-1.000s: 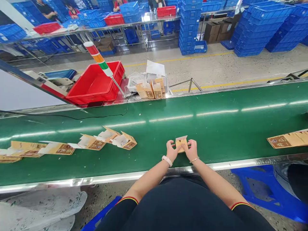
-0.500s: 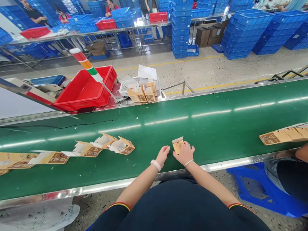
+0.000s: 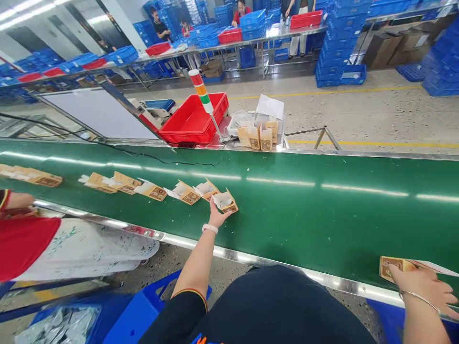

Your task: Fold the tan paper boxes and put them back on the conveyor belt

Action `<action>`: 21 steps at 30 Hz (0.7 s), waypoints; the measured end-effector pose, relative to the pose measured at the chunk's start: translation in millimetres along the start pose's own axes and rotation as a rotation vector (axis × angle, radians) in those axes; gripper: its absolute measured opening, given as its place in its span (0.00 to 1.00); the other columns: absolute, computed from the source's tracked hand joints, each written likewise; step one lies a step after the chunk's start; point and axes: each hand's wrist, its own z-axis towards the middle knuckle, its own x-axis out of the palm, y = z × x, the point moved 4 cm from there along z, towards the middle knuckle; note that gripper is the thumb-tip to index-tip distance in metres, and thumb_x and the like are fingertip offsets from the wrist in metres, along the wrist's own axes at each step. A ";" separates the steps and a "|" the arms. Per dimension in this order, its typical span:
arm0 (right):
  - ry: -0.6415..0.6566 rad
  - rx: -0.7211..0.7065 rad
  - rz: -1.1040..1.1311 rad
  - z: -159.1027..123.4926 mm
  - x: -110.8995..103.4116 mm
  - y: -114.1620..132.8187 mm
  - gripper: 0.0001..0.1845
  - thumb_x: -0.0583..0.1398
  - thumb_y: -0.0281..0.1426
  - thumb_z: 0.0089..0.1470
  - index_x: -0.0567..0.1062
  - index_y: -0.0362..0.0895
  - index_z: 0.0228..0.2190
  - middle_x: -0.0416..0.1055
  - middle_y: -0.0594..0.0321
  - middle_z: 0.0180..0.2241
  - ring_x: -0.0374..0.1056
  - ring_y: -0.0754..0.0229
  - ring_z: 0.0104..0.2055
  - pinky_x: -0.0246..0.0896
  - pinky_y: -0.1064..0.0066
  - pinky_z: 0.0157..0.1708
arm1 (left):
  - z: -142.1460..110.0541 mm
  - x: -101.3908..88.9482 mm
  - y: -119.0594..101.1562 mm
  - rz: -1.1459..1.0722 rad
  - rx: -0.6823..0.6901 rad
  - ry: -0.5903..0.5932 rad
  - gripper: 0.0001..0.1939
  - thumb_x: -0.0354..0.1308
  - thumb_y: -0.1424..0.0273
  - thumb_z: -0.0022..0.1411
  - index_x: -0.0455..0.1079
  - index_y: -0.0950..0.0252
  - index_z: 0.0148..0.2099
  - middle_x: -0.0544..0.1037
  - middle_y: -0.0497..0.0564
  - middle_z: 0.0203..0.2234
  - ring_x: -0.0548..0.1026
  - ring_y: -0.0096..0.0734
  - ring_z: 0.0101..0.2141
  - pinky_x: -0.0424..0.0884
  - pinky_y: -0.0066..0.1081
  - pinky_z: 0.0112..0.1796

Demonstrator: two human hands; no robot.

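My left hand (image 3: 219, 216) has its thumb and fingers around a small tan-and-brown paper carton (image 3: 229, 206), whose top flaps stand open on the green belt. This carton is at the right end of a line of similar open cartons (image 3: 186, 195). Far to the right, my right hand (image 3: 423, 284) is closed over another carton (image 3: 387, 267), with the thumb against its brown printed end. A pale flap sticks out behind that hand, and the hand hides most of the carton.
The green conveyor belt (image 3: 304, 224) has a metal edge along my side. Across it are a red bin (image 3: 193, 119), a striped signal light (image 3: 201, 91) and several standing cartons (image 3: 265, 138). A co-worker's red garment (image 3: 28, 246) shows at the left. A blue stool (image 3: 150, 310) stands below.
The view has swung left. My left hand, empty before, now grips the carton at the line's end. My right hand has left the belt's middle and reached the carton at far right.
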 end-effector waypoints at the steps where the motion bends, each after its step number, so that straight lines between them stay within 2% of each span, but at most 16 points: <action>1: -0.055 -0.016 -0.008 -2.6 -2.3 10.0 0.35 0.64 0.52 0.32 0.73 0.53 0.44 0.58 0.32 0.50 0.44 0.23 0.59 0.39 0.28 0.38 | 3.7 6.3 -3.8 -0.022 0.000 0.041 0.51 0.72 0.70 0.36 0.50 0.61 0.60 0.62 0.61 0.56 0.63 0.49 0.58 0.60 0.48 0.58; 2: -0.085 -0.046 -0.011 -9.0 -2.5 27.1 0.34 0.63 0.52 0.34 0.73 0.52 0.44 0.57 0.34 0.52 0.43 0.24 0.60 0.39 0.28 0.41 | 3.9 14.6 -7.5 -0.046 0.002 0.075 0.49 0.71 0.71 0.36 0.51 0.61 0.59 0.63 0.61 0.55 0.65 0.48 0.56 0.63 0.47 0.56; 3: -0.059 -0.122 0.023 -19.0 0.8 51.5 0.32 0.62 0.51 0.38 0.73 0.49 0.44 0.57 0.34 0.53 0.43 0.24 0.61 0.40 0.28 0.43 | 0.5 25.1 -11.0 -0.067 0.003 0.105 0.47 0.70 0.71 0.37 0.52 0.61 0.58 0.64 0.60 0.54 0.68 0.46 0.54 0.66 0.46 0.54; 5: 0.061 -0.298 0.115 -49.1 14.3 111.4 0.29 0.61 0.51 0.43 0.73 0.46 0.43 0.63 0.41 0.49 0.55 0.33 0.57 0.51 0.37 0.47 | -16.6 52.0 -16.8 -0.085 0.007 0.142 0.43 0.70 0.70 0.37 0.54 0.62 0.55 0.66 0.59 0.51 0.71 0.43 0.49 0.70 0.44 0.49; 8: 0.394 -0.660 0.423 -108.3 42.7 205.0 0.22 0.57 0.42 0.52 0.69 0.44 0.46 0.66 0.46 0.49 0.62 0.45 0.53 0.59 0.49 0.48 | -59.9 98.6 -23.0 -0.056 0.058 0.139 0.42 0.72 0.68 0.35 0.57 0.63 0.53 0.68 0.57 0.47 0.71 0.42 0.47 0.70 0.43 0.47; 10: 0.595 -0.851 0.480 -141.0 58.5 248.8 0.22 0.55 0.38 0.53 0.68 0.44 0.49 0.67 0.48 0.51 0.61 0.48 0.53 0.59 0.54 0.50 | -90.5 125.4 -26.5 -0.015 0.118 0.151 0.42 0.73 0.66 0.32 0.59 0.64 0.50 0.68 0.56 0.45 0.71 0.42 0.47 0.69 0.43 0.48; 12: 0.763 -0.867 0.359 -156.0 71.7 271.1 0.21 0.56 0.34 0.52 0.69 0.44 0.49 0.67 0.50 0.53 0.61 0.48 0.53 0.57 0.53 0.50 | -113.0 141.8 -30.2 0.024 0.170 0.176 0.40 0.73 0.65 0.31 0.61 0.64 0.48 0.69 0.55 0.43 0.71 0.43 0.46 0.69 0.44 0.48; 14: 0.891 -0.821 0.185 -155.9 79.7 279.7 0.20 0.56 0.30 0.51 0.71 0.45 0.47 0.68 0.51 0.53 0.62 0.47 0.50 0.57 0.52 0.47 | -123.7 147.1 -34.8 0.043 0.202 0.195 0.36 0.72 0.65 0.33 0.63 0.64 0.46 0.70 0.55 0.42 0.71 0.44 0.45 0.69 0.44 0.48; 18: 1.069 -0.840 0.020 -143.6 84.7 291.1 0.13 0.57 0.27 0.49 0.74 0.46 0.39 0.72 0.50 0.45 0.65 0.47 0.43 0.59 0.57 0.38 | -122.2 143.8 -45.2 0.016 0.200 0.293 0.31 0.70 0.67 0.34 0.67 0.63 0.44 0.72 0.55 0.42 0.71 0.46 0.46 0.68 0.44 0.49; 21: 1.133 -0.848 0.021 -142.8 84.7 300.7 0.15 0.61 0.26 0.44 0.74 0.46 0.37 0.72 0.53 0.40 0.68 0.51 0.38 0.62 0.61 0.35 | -120.7 144.0 -49.9 0.002 0.192 0.382 0.31 0.69 0.69 0.34 0.68 0.62 0.44 0.72 0.56 0.43 0.70 0.49 0.48 0.65 0.46 0.51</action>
